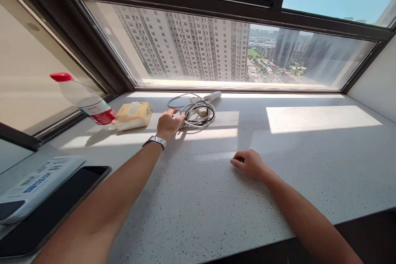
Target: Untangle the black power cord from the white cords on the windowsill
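On the speckled white windowsill (216, 198) below the wide window, seen from the head camera, the left hand (168, 123), a metal watch (154, 142) on its wrist, reaches out with fingers spread narrowly and touches the left edge of a coiled white cable (198, 114), gripping nothing yet. The right hand (249, 163) rests loosely curled and empty on the sill, well apart from the coil, while a tissue pack (133, 116) and a red-capped plastic bottle (83, 99) lie just left of the cable.
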Action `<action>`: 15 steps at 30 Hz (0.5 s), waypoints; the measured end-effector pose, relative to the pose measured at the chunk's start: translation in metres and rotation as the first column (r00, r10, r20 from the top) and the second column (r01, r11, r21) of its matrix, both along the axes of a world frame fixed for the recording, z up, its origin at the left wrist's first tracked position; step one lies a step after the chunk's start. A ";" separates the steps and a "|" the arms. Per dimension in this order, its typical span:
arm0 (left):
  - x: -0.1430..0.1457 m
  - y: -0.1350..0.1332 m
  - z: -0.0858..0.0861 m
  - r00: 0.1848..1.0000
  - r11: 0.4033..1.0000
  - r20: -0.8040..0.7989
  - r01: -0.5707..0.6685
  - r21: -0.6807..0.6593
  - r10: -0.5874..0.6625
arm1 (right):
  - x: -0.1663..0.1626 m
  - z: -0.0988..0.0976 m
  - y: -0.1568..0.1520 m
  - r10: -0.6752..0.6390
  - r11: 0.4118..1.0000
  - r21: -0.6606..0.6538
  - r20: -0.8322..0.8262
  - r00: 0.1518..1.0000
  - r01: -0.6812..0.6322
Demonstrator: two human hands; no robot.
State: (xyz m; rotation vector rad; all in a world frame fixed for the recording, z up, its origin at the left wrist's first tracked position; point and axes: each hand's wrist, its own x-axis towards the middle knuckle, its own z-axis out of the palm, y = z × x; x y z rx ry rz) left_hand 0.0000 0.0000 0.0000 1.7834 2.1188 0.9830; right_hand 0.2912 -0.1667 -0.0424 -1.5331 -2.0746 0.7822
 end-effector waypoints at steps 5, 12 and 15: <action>0.007 0.022 0.003 0.995 0.991 -0.057 0.077 -0.105 -0.084 | 0.000 -0.002 0.000 -0.013 1.000 0.012 -0.013 1.000 0.013; 0.017 0.029 -0.001 0.990 0.989 -0.074 0.125 0.077 -0.120 | 0.002 -0.004 0.001 -0.035 0.999 0.021 -0.059 0.998 0.036; 0.020 0.011 -0.009 0.988 0.954 -0.062 0.153 0.257 -0.142 | 0.003 -0.005 0.005 -0.063 0.998 0.007 -0.132 0.989 0.064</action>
